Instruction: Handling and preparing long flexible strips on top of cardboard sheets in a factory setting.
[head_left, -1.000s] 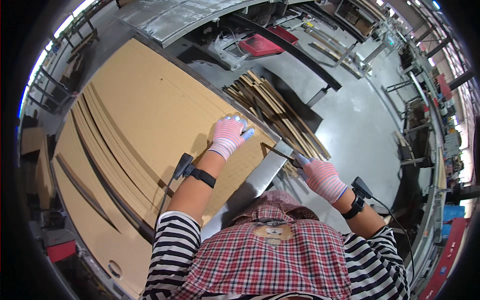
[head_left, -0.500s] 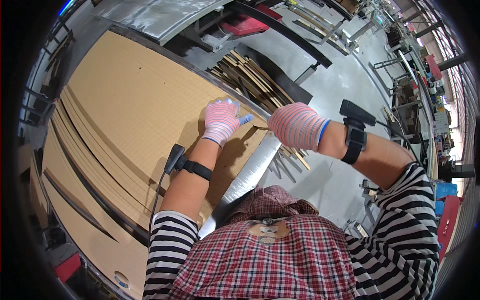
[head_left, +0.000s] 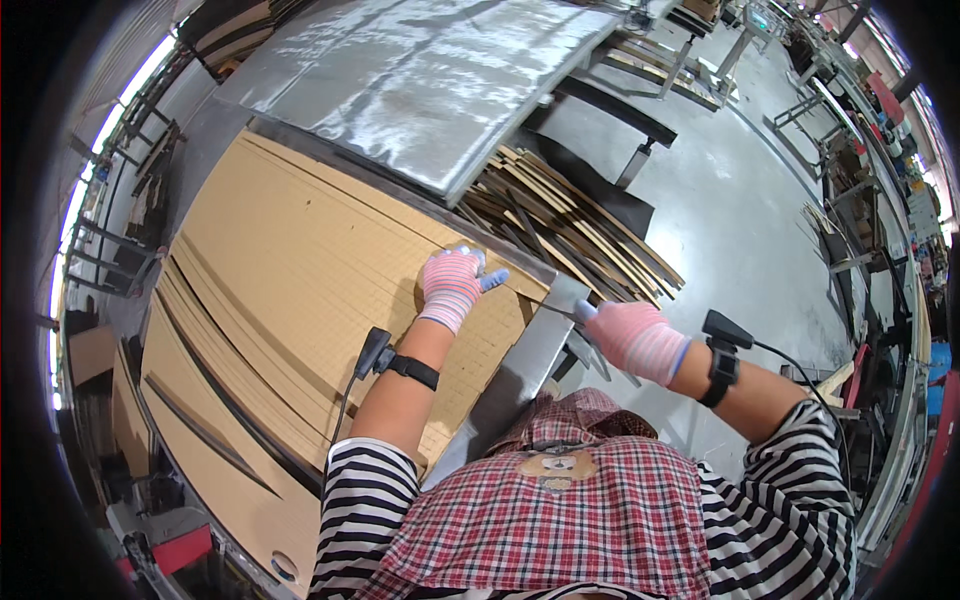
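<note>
My left hand [head_left: 453, 290], in a pink-striped glove with blue fingertips, rests on a brown cardboard sheet [head_left: 300, 240] near its far right edge. Its fingers lie on the board and the thumb points right. Just beyond the sheet's right corner is my right hand [head_left: 638, 340], gloved the same way and closed. A thin dark strip-like thing [head_left: 552, 307] runs from the corner to its fingers; its exact kind is unclear, and the part inside the hand is hidden. A long line runs along the sheet's far edge, past my left fingertips.
Beyond the sheet stands a grey metal table [head_left: 420, 90]. Narrow cut strips [head_left: 575, 220] lie piled on the floor at its right. More curved cardboard sheets [head_left: 220, 430] lie stacked at the left. A metal edge [head_left: 520, 365] borders the sheet near my apron.
My right hand has drawn away from the sheet's corner, and the thin dark thing now shows between them. My left hand stays on the cardboard. The view has shifted, showing more metal table.
</note>
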